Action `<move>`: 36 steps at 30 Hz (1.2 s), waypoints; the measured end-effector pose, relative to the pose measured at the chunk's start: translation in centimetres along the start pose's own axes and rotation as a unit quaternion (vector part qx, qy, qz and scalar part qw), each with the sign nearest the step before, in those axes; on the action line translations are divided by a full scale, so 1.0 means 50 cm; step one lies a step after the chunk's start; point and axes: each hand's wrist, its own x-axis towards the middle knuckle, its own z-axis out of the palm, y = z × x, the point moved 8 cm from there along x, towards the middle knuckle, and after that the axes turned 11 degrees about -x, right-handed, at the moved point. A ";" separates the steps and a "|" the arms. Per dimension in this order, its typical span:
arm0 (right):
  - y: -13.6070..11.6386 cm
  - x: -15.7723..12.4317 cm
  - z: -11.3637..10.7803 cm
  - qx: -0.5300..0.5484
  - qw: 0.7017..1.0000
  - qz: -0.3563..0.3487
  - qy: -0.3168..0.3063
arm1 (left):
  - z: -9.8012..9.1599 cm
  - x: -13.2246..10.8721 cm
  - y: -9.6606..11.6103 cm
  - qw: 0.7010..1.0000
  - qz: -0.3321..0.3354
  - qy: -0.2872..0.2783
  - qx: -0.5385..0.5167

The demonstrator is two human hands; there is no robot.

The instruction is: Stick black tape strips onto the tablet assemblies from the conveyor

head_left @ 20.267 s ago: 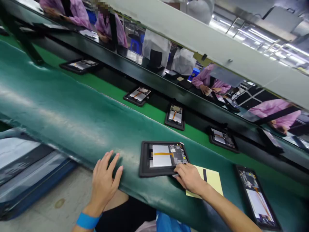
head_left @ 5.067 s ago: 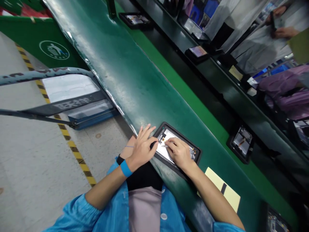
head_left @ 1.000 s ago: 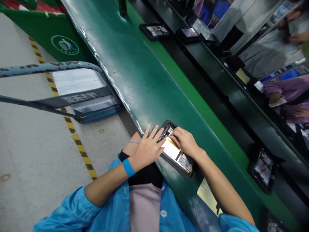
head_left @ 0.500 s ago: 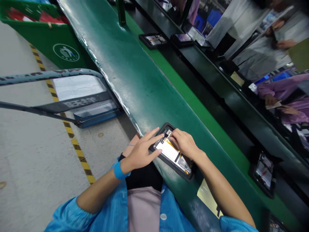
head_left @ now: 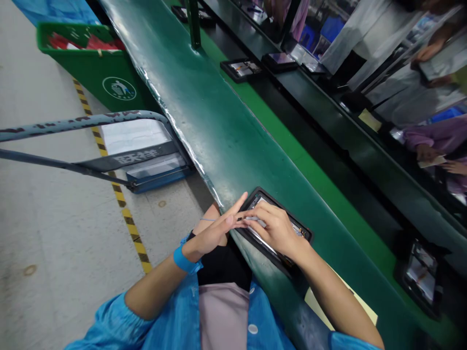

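An opened tablet-like device [head_left: 298, 230] with exposed inner parts lies in a black tray [head_left: 265, 193] at the near edge of the green bench, mostly covered by my hands. My left hand [head_left: 215, 231], with a blue band at its wrist, is turned on edge beside the tray, its fingers stretched out. Over the device, my right hand [head_left: 274, 226] has its fingers bent and brought together, meeting the left fingers. A tiny dark bit shows where they meet; I cannot make out what it is.
A yellow sheet [head_left: 318, 307] lies under my right forearm. Other trays with opened devices, such as the right-hand tray [head_left: 419, 277], sit on the green conveyor [head_left: 288, 150]. Left are a trolley [head_left: 156, 184] and a green bin [head_left: 91, 73]. People work across the line.
My left hand has turned from palm-down over the device onto its edge. My right hand has moved left, its fingers now at the left fingers. The whole view has shifted slightly.
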 end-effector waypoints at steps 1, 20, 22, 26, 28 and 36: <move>-0.003 0.002 0.003 -0.014 1.000 -0.003 -0.006 | 0.001 0.000 -0.002 1.000 0.000 0.002 0.010; -0.009 -0.015 0.017 -0.138 0.988 -0.059 0.025 | 0.014 0.013 -0.013 0.995 -0.037 0.004 -0.088; -0.007 -0.016 0.020 -0.144 0.988 -0.058 0.018 | 0.015 0.015 -0.014 0.996 -0.042 0.002 -0.079; -0.007 -0.019 0.021 -0.155 0.986 -0.056 0.016 | 0.016 0.015 -0.020 0.996 -0.043 -0.006 -0.076; -0.008 -0.019 0.021 -0.162 0.985 -0.055 0.016 | 0.016 0.014 -0.024 0.994 -0.044 -0.009 -0.098; -0.010 -0.026 0.023 -0.176 0.981 -0.065 0.040 | 0.017 0.013 -0.037 0.986 -0.052 0.006 -0.157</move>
